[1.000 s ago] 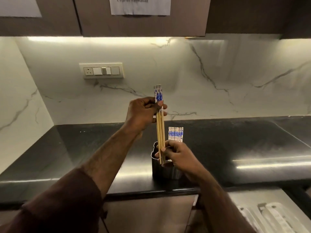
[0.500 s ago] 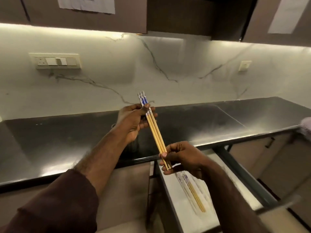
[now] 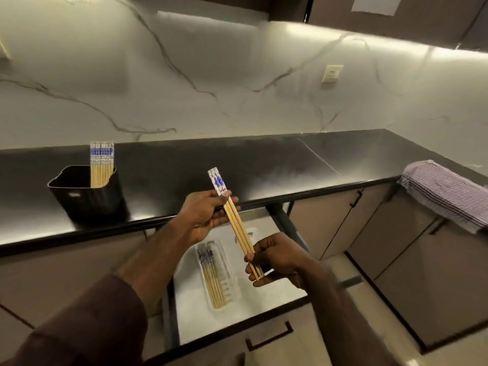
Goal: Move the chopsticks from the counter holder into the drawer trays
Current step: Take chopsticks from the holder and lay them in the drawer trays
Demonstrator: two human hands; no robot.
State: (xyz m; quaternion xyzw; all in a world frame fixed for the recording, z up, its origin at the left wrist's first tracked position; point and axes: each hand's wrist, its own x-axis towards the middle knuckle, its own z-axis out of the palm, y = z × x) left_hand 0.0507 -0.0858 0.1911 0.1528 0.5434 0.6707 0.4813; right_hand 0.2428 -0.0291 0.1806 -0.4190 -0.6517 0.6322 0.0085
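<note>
Chopsticks (image 3: 235, 224), pale wood with blue-patterned tops, pinched by both hands, left hand (image 3: 203, 216) high, right hand (image 3: 274, 260) low.

tan blue-patterned chopsticks (image 3: 236, 224), black holder (image 3: 89, 198)

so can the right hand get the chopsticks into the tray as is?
Probably yes: the right hand holds the chopsticks above the open drawer, and nothing covers the tray. The left hand also grips them.

Both hands (image 3: 203, 217) (image 3: 274, 260) hold chopsticks (image 3: 237, 225) above the open drawer (image 3: 264, 307).
</note>
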